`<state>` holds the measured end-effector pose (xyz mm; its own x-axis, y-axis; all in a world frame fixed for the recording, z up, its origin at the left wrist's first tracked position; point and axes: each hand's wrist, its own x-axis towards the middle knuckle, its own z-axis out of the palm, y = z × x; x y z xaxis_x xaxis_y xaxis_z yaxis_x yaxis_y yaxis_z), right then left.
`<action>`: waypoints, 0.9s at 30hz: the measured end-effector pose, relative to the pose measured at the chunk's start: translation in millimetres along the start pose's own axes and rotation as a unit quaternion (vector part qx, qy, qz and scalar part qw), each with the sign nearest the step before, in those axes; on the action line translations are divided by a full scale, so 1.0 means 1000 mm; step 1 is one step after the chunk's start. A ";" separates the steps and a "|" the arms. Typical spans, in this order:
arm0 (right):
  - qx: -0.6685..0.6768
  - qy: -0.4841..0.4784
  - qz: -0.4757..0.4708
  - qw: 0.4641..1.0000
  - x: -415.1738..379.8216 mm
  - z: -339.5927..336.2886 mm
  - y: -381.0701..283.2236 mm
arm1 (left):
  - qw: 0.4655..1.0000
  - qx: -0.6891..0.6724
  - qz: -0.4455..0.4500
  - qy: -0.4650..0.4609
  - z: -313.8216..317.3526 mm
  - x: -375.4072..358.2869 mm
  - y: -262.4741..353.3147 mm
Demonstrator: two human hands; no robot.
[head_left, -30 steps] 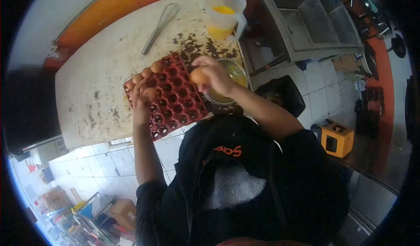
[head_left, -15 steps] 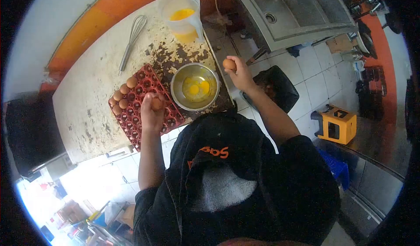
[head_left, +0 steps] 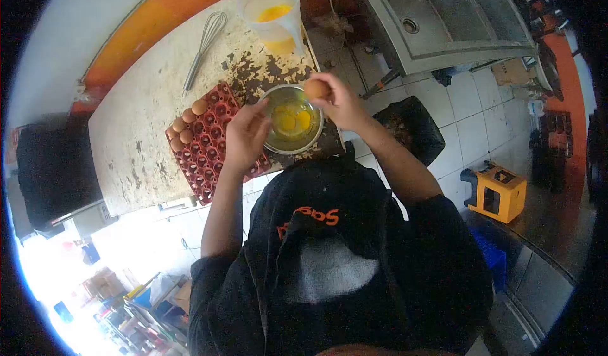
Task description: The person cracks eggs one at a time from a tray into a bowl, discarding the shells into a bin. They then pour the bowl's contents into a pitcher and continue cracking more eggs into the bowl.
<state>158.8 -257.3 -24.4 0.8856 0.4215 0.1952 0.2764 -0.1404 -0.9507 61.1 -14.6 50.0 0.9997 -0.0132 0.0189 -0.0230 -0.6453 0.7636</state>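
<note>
Egg (head_left: pixel 317 90) clamped in fingers of right hand (head_left: pixel 347 109) at bowl (head_left: pixel 292 147), near right edge of surface (head_left: pixel 139 128); over-squeezing could drop shell inside. Left hand's (head_left: pixel 247 137) finger grip: cannot tell.

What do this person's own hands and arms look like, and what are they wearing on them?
The left hand and right hand look gloveless. Short black sleeves leave both forearms bare; the black clothing has orange lettering.

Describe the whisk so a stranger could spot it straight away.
Find the pale, worn table, then the red tray. Between that and the jug lies the whisk: slim handle, looped wires, unlike the rounded eggs nearby.
</note>
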 end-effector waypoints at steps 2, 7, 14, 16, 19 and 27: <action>0.080 -0.124 -0.018 0.989 0.007 0.018 -0.009 | 0.994 0.080 0.067 0.009 -0.002 0.007 0.023; 0.058 -0.189 -0.013 0.980 0.027 0.032 -0.055 | 0.954 0.221 0.200 0.030 -0.003 0.016 0.017; 0.012 -0.258 0.032 0.965 0.040 0.032 -0.063 | 0.954 0.232 0.192 -0.005 -0.013 0.009 0.014; 0.017 -0.258 0.026 0.966 0.043 0.030 -0.068 | 0.939 0.255 0.230 0.023 -0.014 0.010 0.013; -0.081 -0.279 0.027 0.956 0.048 0.025 -0.071 | 0.938 0.259 0.232 0.011 -0.021 0.009 0.018; -0.057 -0.254 0.020 0.965 0.033 0.031 -0.083 | 0.926 0.280 0.252 0.015 -0.014 0.013 0.015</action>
<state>153.3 -203.7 53.0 0.6067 0.7949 -0.0120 0.3115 -0.2516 -0.9163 74.0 -13.6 71.1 0.8615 -0.4050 0.3062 -0.4740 -0.8577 0.1991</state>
